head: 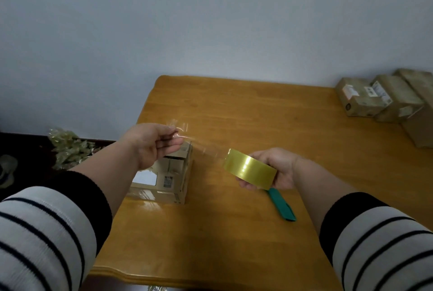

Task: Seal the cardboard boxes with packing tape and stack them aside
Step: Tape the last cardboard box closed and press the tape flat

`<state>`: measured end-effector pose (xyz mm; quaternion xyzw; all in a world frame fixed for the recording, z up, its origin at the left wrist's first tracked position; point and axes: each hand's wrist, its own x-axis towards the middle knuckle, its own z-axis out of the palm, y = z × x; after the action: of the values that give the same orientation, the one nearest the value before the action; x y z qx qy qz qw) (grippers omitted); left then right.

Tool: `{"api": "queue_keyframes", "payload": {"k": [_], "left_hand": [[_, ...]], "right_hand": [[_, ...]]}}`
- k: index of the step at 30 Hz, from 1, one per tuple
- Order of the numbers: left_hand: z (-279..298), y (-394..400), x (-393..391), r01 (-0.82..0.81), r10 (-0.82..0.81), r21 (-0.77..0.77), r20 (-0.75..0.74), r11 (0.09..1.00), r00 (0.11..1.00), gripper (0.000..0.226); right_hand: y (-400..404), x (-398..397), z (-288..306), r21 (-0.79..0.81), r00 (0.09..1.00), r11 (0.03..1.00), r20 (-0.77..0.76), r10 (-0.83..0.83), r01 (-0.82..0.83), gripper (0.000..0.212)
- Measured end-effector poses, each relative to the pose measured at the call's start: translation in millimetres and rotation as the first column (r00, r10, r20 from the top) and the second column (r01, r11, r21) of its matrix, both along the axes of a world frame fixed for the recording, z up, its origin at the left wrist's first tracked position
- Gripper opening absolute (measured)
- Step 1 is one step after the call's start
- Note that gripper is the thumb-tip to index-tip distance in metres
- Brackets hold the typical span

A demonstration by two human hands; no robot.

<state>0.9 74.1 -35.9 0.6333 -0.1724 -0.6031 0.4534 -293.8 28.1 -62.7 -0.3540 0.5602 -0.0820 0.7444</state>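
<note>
The left hand [153, 142] pinches the free end of a clear tape strip [199, 144] above the cardboard box [168, 176] on the table [234, 108]; the right hand [276, 168] grips the tape roll [249, 168]; 3 boxes [384, 98] sit far right

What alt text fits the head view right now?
Left hand pinches clear tape pulled from a yellow roll gripped by the right hand, above a small cardboard box on a wooden table; stacked boxes at far right.
</note>
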Motion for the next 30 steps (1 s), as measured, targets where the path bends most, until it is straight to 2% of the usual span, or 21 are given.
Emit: {"api": "queue_keyframes", "payload": {"k": [3, 12, 19, 26, 30], "left_hand": [[1, -1, 5, 0.063, -0.063, -0.003, 0.016, 0.998, 0.998, 0.012], [3, -12, 31, 0.146, -0.144, 0.012, -0.082, 0.989, 0.986, 0.008], [1, -26, 49, 0.272, -0.264, 0.059, -0.12, 0.96, 0.957, 0.012], [0, -37, 60, 0.337, -0.326, 0.021, -0.203, 0.941, 0.923, 0.024], [0, -42, 58, 0.356, -0.355, -0.017, -0.116, 0.934, 0.928, 0.024]], "right_hand": [[-3, 0, -5, -0.023, 0.999, 1.0, -0.038, -0.008, 0.007, 0.05], [-11, 19, -11, -0.11, 0.983, 0.99, -0.154, -0.103, 0.087, 0.063], [-15, 35, 0, -0.142, 0.974, 0.983, -0.177, -0.144, 0.119, 0.059], [-10, 39, 3, -0.145, 0.964, 0.98, -0.206, -0.167, 0.139, 0.058], [-8, 48, 7, -0.143, 0.965, 0.979, -0.195, -0.175, 0.149, 0.053]]}}
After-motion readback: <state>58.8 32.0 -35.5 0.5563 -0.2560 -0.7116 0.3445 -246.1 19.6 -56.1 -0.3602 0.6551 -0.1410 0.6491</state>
